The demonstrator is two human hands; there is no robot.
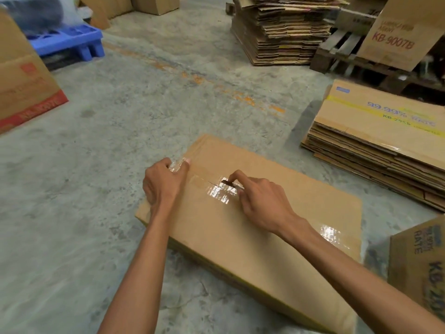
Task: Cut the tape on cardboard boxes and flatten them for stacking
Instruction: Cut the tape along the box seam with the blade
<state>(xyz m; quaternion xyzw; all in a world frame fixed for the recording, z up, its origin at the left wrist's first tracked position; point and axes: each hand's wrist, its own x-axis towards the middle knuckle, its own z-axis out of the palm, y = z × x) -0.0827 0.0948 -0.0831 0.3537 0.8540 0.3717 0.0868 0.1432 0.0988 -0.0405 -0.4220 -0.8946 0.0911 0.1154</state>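
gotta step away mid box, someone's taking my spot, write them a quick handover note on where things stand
Left hand: gripping the far left edge of the cardboard box, steadying it on the floor.
Right hand: pinching a small dark blade set against the clear tape along the top seam.
Done: a short slit shows in the tape just left of the blade.
Left: the glossy tape toward the near right end looks uncut; finish the seam, then flatten the box.
Flattened boxes lie in a low stack to the right and a taller stack farther back.
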